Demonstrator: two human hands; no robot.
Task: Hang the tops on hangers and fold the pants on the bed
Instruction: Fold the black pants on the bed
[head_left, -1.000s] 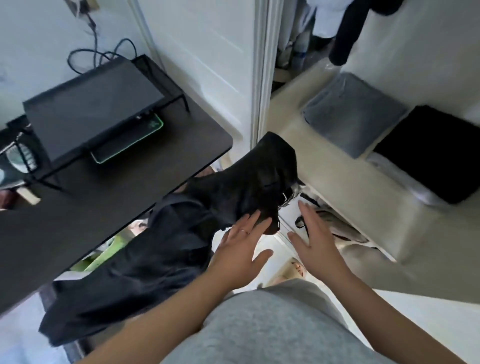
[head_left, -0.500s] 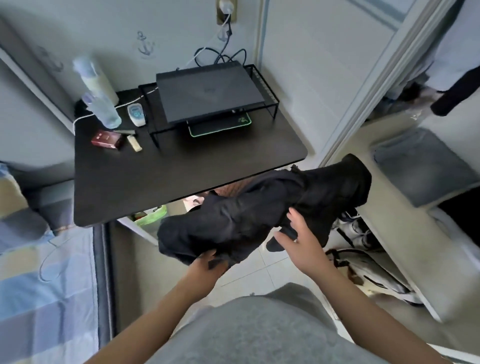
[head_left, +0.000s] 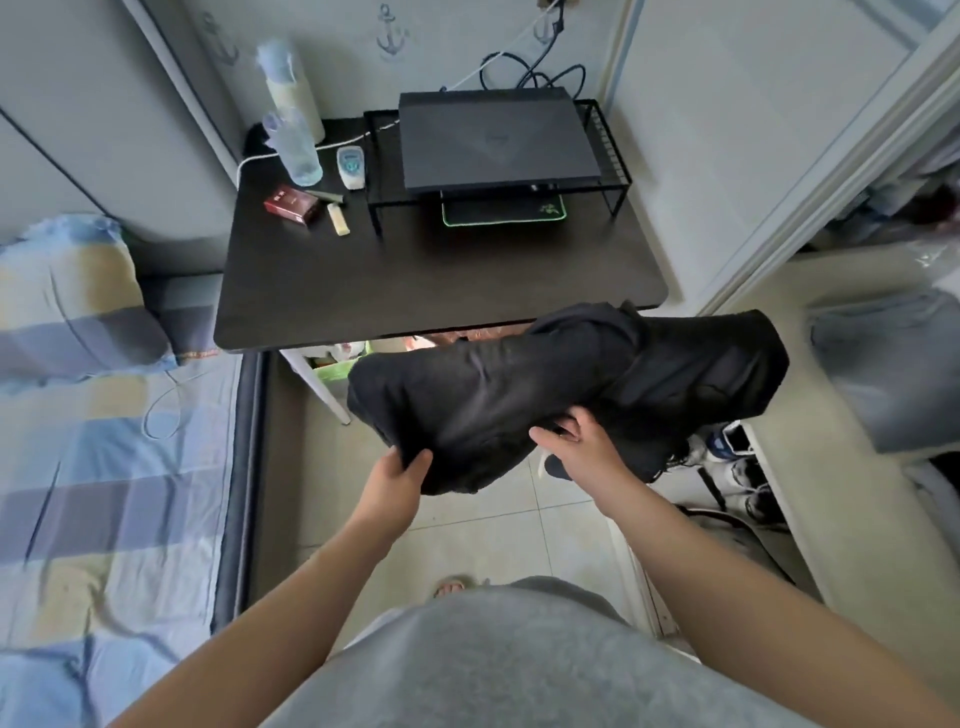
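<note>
Head view, looking down as I watch from afar. At 9 o'clock lies the bed (head_left: 104, 467), with a blue-and-yellow checked sheet and a pillow (head_left: 67, 296). At 12 o'clock stands a black counter (head_left: 415, 280) carrying a clear bottle (head_left: 298, 150), a red box (head_left: 291, 203) and a closed laptop (head_left: 493, 137) on a wire stand (head_left: 613, 156).

Just below centre, the left hand (head_left: 395, 483) grips the near edge of a bunched black garment (head_left: 493, 395), thumb on top, fingers tucked underneath out of sight. The garment is held in the air above the tiled floor (head_left: 493, 535), in front of the counter. I cannot tell whether it is a top or pants. The right hand (head_left: 582, 452) holds it at mid-length, fingers (head_left: 574, 423) curled into the cloth.

At 3 o'clock are shoes (head_left: 737, 467) and a folded grey garment (head_left: 883, 364).
</note>
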